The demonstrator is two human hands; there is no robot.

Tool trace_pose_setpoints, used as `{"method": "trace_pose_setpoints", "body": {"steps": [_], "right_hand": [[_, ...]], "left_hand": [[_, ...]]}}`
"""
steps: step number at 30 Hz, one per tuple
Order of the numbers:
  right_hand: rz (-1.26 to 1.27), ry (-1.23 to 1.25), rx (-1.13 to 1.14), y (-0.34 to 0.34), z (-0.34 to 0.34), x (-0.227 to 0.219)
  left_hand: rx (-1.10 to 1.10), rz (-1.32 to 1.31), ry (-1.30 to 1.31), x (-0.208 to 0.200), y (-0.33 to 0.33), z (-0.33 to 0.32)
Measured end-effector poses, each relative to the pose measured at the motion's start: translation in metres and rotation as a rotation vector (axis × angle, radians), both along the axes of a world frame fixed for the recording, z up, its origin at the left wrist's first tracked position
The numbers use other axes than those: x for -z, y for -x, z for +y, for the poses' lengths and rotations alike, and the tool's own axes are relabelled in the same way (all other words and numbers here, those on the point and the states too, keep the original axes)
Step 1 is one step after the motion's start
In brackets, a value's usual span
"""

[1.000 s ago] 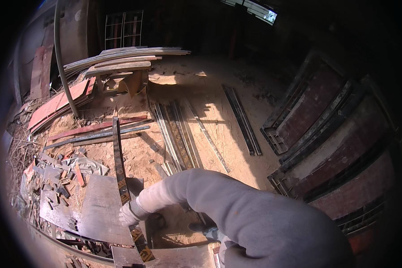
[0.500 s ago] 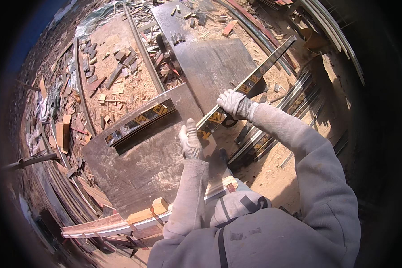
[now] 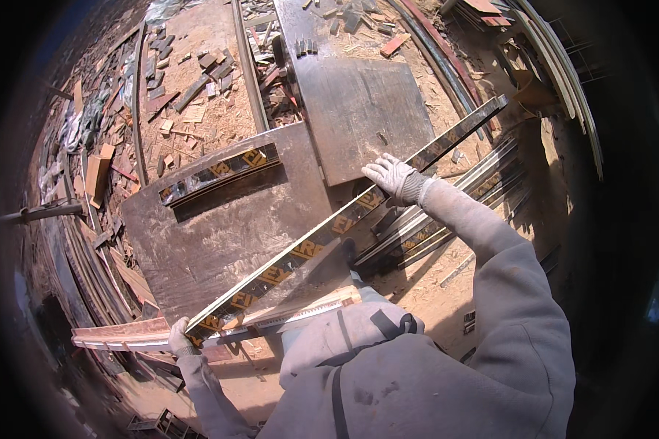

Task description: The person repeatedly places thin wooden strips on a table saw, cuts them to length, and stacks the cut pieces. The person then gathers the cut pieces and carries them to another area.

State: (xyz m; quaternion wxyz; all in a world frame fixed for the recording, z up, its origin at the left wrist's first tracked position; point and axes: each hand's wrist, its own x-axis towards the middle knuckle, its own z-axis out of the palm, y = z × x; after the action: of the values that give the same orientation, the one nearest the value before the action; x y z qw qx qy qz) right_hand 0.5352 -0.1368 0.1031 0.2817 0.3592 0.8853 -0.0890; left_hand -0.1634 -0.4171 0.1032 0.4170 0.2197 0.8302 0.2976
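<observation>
A long, narrow board strip [image 3: 304, 252], dark with yellow lettering on its side and a pale upper edge, lies slantwise over the brown worktable [image 3: 227, 249]. My gloved left hand [image 3: 179, 337] is closed around its near left end. Farther up the strip, my gloved right hand [image 3: 394, 179] rests across it with its fingers stretched out past the far edge; its thumb is hidden. A shorter stack of similar strips [image 3: 223, 175] sits on the table's far left part, touched by neither hand.
Another dark metal plate [image 3: 370, 110] adjoins the table beyond. More strips [image 3: 439, 212] are piled to the right. A wooden rail [image 3: 121, 333] runs along the near edge, by my body. Offcuts [image 3: 212, 66] and sawdust litter the ground ahead.
My left hand has gone from beside the strip near mid-table to the lower left, where it grips the strip's end. More strip shows across the table. My right hand's fingers have straightened.
</observation>
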Motion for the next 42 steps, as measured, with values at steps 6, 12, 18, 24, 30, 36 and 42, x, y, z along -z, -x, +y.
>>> {"method": "trace_pose_setpoints", "body": {"steps": [6,12,18,24,30,36,42], "right_hand": [[0.256,0.122,0.103,-0.035,-0.007,0.015],[0.224,0.066,0.148,-0.041,-0.017,0.003],[0.244,0.103,0.213,-0.117,-0.069,-0.031],[0.197,-0.005,0.254,-0.191,-0.146,-0.042],[0.132,0.020,0.323,-0.228,-0.188,-0.054],[0.067,-0.018,0.374,-0.264,-0.226,-0.047],[0.140,-0.085,0.266,-0.284,-0.249,-0.025]], "left_hand": [[-0.136,-0.054,0.012,0.020,0.054,-0.035],[-0.024,-0.072,0.055,0.006,0.044,-0.006],[0.598,0.319,0.499,-0.028,-0.042,0.083],[0.881,0.550,0.865,-0.087,-0.151,0.152],[1.366,0.461,-0.134,-0.063,-0.247,0.106],[1.323,0.382,-0.067,-0.023,-0.297,0.046],[1.314,0.354,0.089,-0.032,-0.301,0.010]]}}
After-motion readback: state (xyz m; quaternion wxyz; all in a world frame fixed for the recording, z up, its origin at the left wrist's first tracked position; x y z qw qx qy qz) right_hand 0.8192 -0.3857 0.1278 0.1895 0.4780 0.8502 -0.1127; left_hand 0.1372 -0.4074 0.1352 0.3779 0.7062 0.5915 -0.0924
